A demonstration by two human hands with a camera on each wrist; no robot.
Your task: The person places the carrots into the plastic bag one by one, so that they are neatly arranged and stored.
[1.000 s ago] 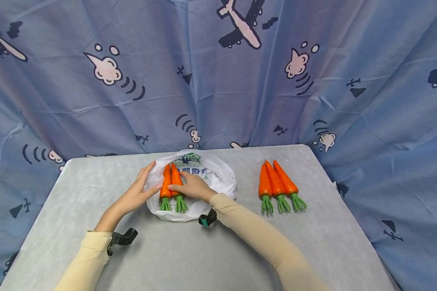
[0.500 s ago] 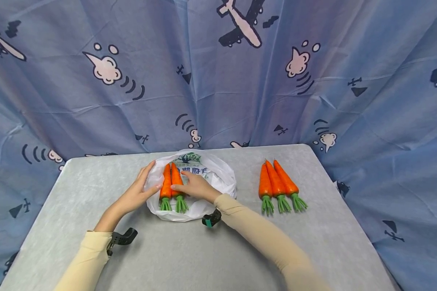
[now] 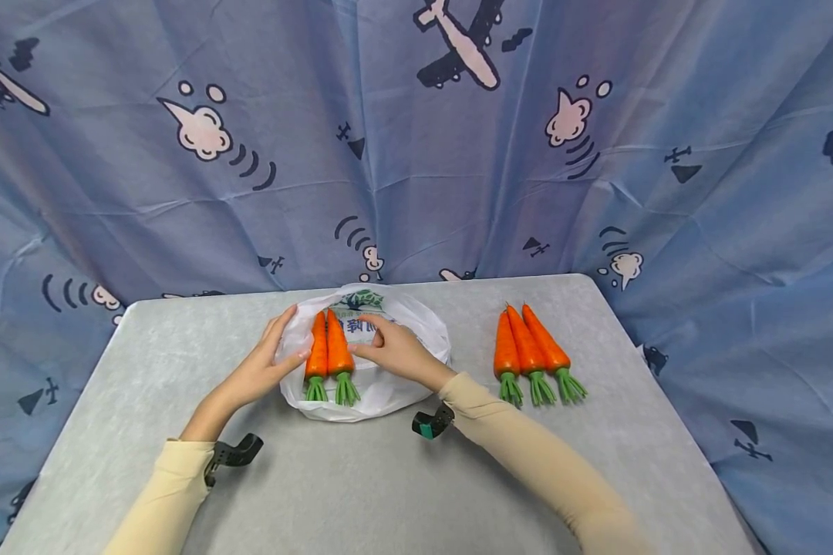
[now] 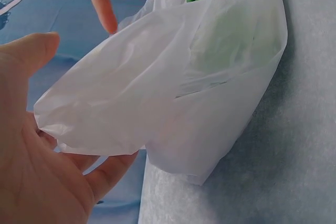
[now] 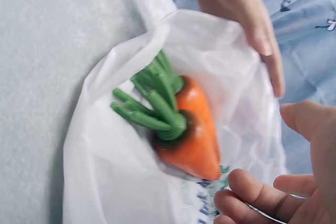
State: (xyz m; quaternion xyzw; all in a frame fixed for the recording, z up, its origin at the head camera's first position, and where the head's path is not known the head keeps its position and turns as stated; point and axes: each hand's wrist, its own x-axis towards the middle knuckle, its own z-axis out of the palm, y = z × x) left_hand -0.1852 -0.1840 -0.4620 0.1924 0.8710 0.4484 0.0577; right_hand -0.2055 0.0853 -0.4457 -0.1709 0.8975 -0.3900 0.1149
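Observation:
Two orange carrots with green stems, a left one (image 3: pixel 316 354) and a right one (image 3: pixel 338 351), lie side by side in the mouth of a white plastic bag (image 3: pixel 382 401). My left hand (image 3: pixel 260 371) supports the bag's left rim. In the left wrist view its fingers (image 4: pixel 107 174) extend behind the plastic while the thumb stays apart from it. Just right of the carrots, over the bag's opening, my right hand (image 3: pixel 401 353) has thumb and fingers spread with nothing between them. The right wrist view shows a gap between its fingertips and the nearer carrot (image 5: pixel 194 153).
Three more carrots, a left (image 3: pixel 505 351), a middle (image 3: pixel 525 347) and a right one (image 3: pixel 547 343), lie fanned out on the grey table (image 3: pixel 333 493) to the bag's right. A blue patterned curtain (image 3: pixel 416 193) hangs behind the table's back edge.
My right hand has let go of the right carrot and drawn back to the right, its thumb and fingers spreading. The left hand and the three carrots on the table have stayed put.

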